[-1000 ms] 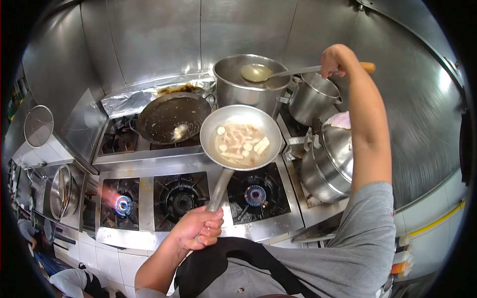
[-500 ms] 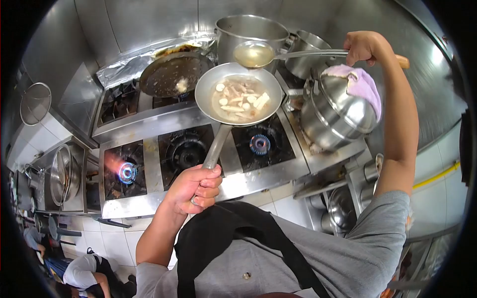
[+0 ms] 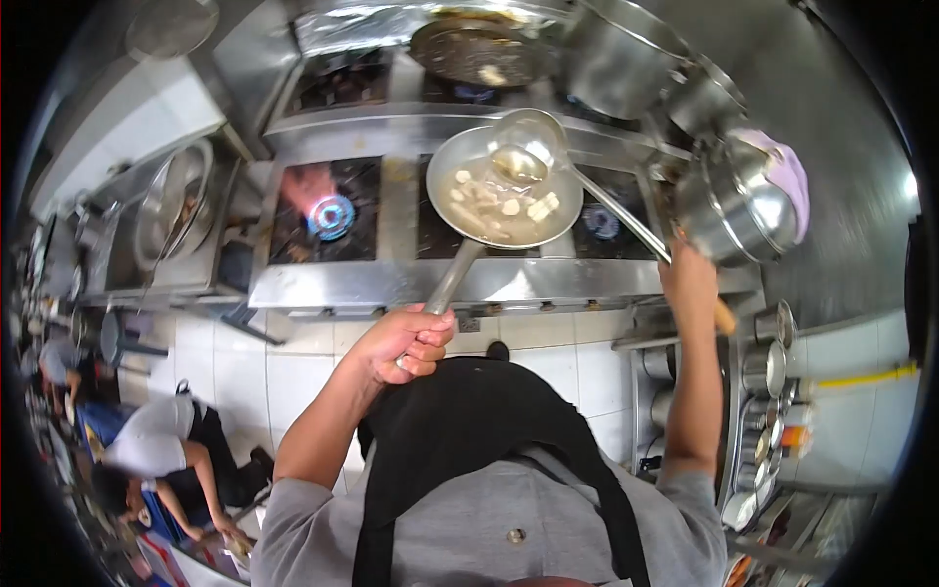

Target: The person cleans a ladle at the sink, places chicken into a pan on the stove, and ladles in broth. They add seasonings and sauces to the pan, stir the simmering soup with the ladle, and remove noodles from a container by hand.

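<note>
Both hands' fingers grip: left hand [image 3: 406, 342], pan [image 3: 440, 178]; right hand [image 3: 691, 279], ladle [image 3: 623, 215]. A hasty ladle tilt could splash liquid [image 3: 518, 166] outside the pan.

A commercial kitchen: a steel range [image 3: 391, 284] with lit gas burners [image 3: 331, 217], large stockpots [image 3: 621, 59], metal wall panels [image 3: 831, 117], racked pans [image 3: 765, 370] and a white-tiled floor [image 3: 303, 391], with co-workers [image 3: 161, 440] nearby.

Ladle [image 3: 533, 134] tilted over pan [image 3: 442, 178] (brothy inside)
</note>
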Motion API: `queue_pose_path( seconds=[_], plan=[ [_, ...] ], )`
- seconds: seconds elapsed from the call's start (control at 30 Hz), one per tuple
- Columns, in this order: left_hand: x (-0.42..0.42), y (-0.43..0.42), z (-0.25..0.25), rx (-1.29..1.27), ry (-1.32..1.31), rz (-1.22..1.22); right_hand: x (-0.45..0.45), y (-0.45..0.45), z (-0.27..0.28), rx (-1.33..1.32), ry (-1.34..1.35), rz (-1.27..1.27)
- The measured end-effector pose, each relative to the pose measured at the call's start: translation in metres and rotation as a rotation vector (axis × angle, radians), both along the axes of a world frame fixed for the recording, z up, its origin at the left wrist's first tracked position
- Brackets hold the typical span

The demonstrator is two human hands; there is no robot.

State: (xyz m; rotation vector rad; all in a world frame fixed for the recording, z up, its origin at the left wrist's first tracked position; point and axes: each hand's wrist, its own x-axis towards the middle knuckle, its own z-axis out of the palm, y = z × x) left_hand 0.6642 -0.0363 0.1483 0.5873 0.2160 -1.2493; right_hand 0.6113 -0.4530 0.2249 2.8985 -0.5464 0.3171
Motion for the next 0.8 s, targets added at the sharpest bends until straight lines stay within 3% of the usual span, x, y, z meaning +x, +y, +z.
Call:
queue_pose_path(
  seconds=[0.13,0.23,0.37,0.53,0.8],
  plan=[
    [-0.016,0.043,-0.034,0.014,-0.106,0.051,-0.018,0.041,-0.113,0.205,-0.123,-0.099],
    [-0.019,0.07,-0.045,0.079,-0.142,0.107,-0.022,0.08,-0.163,0.381,-0.12,-0.159],
    [-0.017,0.105,-0.073,0.076,-0.111,0.236,-0.046,0.121,-0.177,0.714,-0.085,-0.165],
    [-0.003,0.146,-0.102,0.135,-0.112,0.294,-0.111,0.114,-0.198,0.859,-0.016,-0.184],
    [0.018,0.18,-0.116,0.214,-0.129,0.411,-0.261,0.084,-0.246,0.786,0.144,-0.393]
  ],
)
